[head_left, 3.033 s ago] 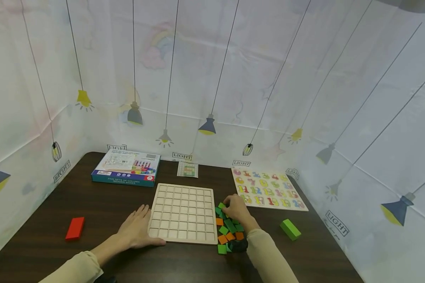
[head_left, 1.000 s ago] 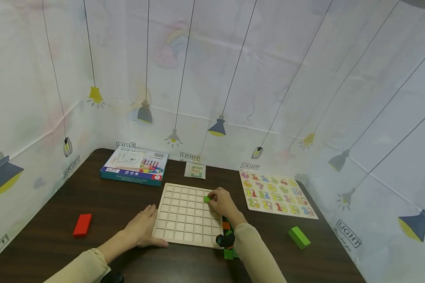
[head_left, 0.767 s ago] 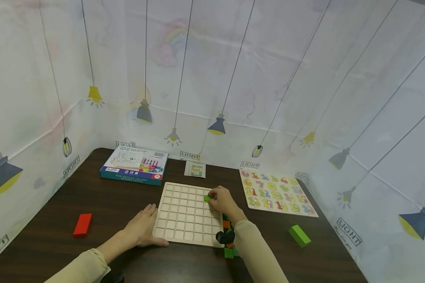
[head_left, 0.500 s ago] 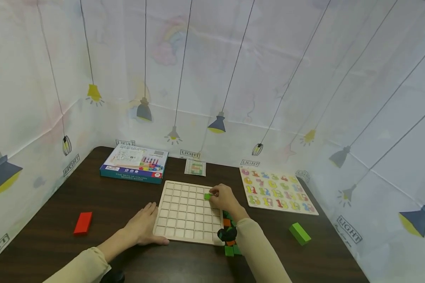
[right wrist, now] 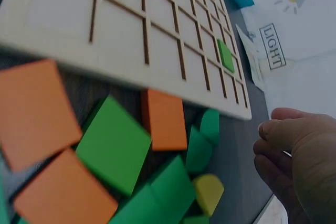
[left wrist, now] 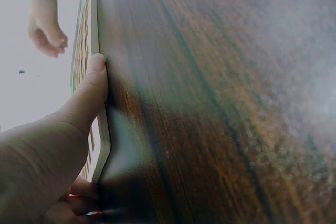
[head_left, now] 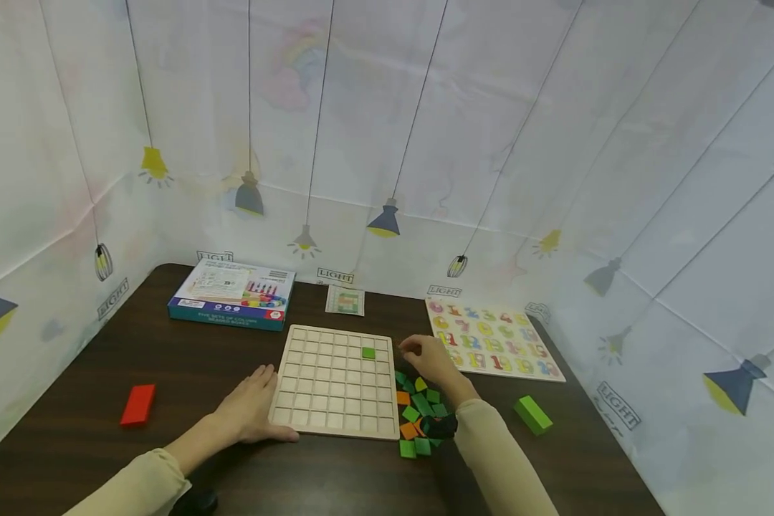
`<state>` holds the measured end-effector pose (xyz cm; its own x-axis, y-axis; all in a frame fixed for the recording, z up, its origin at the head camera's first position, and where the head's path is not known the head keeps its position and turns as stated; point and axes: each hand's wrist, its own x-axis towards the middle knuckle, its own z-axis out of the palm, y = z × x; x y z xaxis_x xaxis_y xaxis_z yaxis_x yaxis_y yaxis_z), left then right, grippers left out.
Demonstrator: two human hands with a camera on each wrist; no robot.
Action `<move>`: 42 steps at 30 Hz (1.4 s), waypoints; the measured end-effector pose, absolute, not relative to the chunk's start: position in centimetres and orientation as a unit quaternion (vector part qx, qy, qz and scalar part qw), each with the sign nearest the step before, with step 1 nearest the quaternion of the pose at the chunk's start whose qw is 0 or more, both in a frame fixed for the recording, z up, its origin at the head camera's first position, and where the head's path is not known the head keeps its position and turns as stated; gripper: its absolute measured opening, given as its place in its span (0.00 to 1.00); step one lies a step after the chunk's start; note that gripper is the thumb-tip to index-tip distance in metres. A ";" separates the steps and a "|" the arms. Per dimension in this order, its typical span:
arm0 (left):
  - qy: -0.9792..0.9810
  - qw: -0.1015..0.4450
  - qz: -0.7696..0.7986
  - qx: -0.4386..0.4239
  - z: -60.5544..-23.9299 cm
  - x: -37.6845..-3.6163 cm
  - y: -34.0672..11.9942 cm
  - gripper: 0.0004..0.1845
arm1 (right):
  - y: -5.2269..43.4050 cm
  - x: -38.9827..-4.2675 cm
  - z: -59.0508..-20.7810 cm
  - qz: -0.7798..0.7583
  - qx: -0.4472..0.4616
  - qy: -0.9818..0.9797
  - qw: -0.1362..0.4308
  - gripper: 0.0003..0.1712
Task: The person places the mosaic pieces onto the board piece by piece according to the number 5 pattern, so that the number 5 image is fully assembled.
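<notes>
My left hand (head_left: 248,408) rests at the near left corner of the wooden grid board (head_left: 339,435), fingers along its left side. In the left wrist view the thumb (left wrist: 86,95) touches the board's near edge. My right hand (head_left: 431,360), with nothing in it, hangs just right of the board's far right part, fingers loosely bent. One green square block (head_left: 368,353) sits in a cell near the board's far right corner. Beside the board's right edge lies a pile of green blocks (right wrist: 114,145), orange blocks (right wrist: 167,121) and a yellow piece (right wrist: 208,193).
A number puzzle board (head_left: 490,337) lies at the back right, with a light green block (head_left: 532,416) in front of it. On the left are a red block (head_left: 138,405) and a boxed toy set (head_left: 231,294). A small pattern card (head_left: 345,300) lies behind the grid board.
The right hand took a green block from the pile and set it in a board cell. Since then it has let go and moved right, off the board. The left hand stays put.
</notes>
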<state>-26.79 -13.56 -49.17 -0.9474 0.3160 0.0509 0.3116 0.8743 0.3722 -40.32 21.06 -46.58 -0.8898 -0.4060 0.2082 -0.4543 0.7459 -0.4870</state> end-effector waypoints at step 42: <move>0.966 0.012 0.195 0.166 -48.9 -26.9 -13.7 0.65 | 27.7 -36.5 -48.4 0.266 0.201 -0.943 -0.018 0.09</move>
<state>-26.85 -13.72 -48.88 -0.9443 0.3264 0.0413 0.3168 0.8682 0.3819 -36.52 27.71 -48.39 -0.9188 -0.3880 0.0729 -0.3689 0.7781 -0.5083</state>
